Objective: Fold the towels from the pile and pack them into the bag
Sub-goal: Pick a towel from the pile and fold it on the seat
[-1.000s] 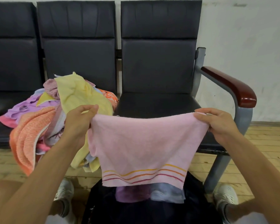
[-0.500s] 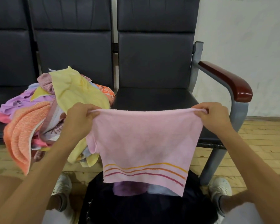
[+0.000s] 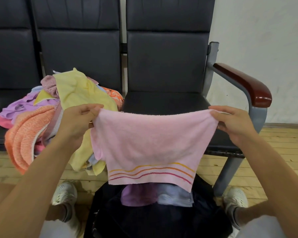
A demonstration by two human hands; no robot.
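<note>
A pink towel with wavy orange and magenta stripes near its lower hem hangs stretched between my hands. My left hand pinches its top left corner and my right hand pinches its top right corner. It hangs in front of the right seat and above a dark open bag on the floor between my feet. Folded purple and light blue towels lie inside the bag. The towel pile, yellow, orange, purple and pink, sits on the middle seat at the left.
A row of black padded seats stands against a white wall, ending in a dark red armrest on a grey metal frame at the right. The floor is pale wood planks. My white shoes flank the bag.
The pink towel stays stretched between both hands. It has moved slightly lower and a little to the left; my grip on both corners is the same.
</note>
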